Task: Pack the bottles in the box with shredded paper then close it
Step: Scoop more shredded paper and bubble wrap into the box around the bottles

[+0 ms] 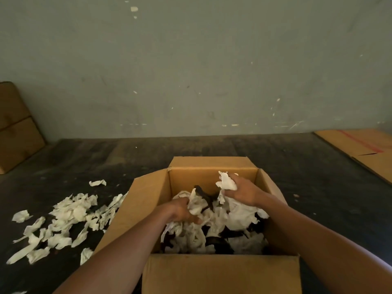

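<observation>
An open cardboard box stands on the dark floor in front of me, all its flaps folded outward. White shredded paper fills much of the inside, and dark bottle shapes show between the scraps. My left hand is inside the box, closed on a clump of the paper. My right hand is raised over the far right part of the box, gripping another white wad of paper.
A loose heap of shredded paper lies on the floor left of the box. A cardboard piece leans on the wall at the far left. A flattened carton lies at the right. A grey wall stands behind.
</observation>
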Tool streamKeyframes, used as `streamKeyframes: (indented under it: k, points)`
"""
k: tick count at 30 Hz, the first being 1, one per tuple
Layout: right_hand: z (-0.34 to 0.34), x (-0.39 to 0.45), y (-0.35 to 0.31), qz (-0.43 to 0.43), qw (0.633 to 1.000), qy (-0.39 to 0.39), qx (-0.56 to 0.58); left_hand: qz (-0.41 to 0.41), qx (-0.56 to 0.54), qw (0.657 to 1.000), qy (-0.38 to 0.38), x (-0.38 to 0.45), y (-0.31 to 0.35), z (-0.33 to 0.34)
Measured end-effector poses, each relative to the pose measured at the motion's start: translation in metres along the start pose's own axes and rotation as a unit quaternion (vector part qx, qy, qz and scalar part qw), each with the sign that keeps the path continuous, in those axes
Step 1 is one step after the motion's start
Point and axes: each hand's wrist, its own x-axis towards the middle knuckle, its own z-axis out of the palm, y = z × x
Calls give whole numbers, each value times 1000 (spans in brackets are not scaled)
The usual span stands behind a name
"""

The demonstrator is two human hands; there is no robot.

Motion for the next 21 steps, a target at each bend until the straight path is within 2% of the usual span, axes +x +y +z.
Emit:
streamKeyframes:
  k: [4, 7, 11, 16, 21]
  points:
    - [-3, -7, -5, 26, 999, -20, 10, -6, 12, 1000, 23, -4, 7, 2]
    - [-3, -11, -10, 51, 996, -20, 77, 5, 12, 995, 99, -3, 9, 3]
    - [-2, -10, -7, 32, 999, 2, 2, 22, 11, 988, 155, -2, 8, 6]
    - [1, -9, 9, -10, 995, -72, -70, 12, 42, 989, 144, 1, 6, 14]
    - [4, -10, 14, 4, 998, -40, -40, -5, 96, 992, 77, 3, 0, 21]
